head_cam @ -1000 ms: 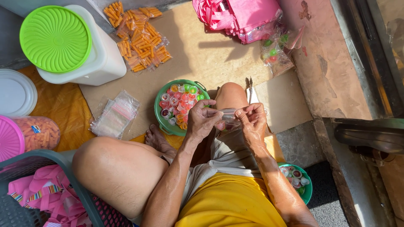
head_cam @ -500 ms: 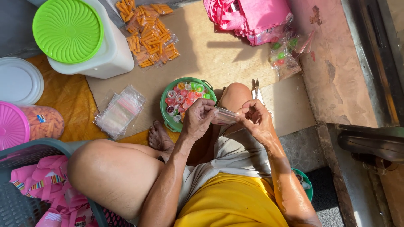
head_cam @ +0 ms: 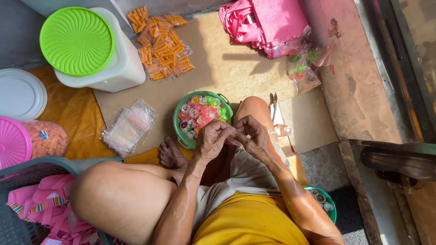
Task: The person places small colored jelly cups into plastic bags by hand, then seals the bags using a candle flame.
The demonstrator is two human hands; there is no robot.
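We see left hand (head_cam: 212,141) and right hand (head_cam: 255,137) meeting, fingers pinched on small clear bag (head_cam: 240,136); green bowl (head_cam: 179,134) of sweets just beside; stack of bags (head_cam: 128,127) near.

Small item hidden between hands (head_cam: 236,138)

Sunlit floor w/ flattened cardboard (head_cam: 227,68) over orange mat (head_cam: 72,118), pink concrete ledge (head_cam: 359,86) at right.

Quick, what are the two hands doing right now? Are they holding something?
Left hand: fingers curled, pinching a small thing together with the other hand; what it is cannot be told.
Right hand: fingers curled, pinching the same small thing, above the green bowl of sweets.
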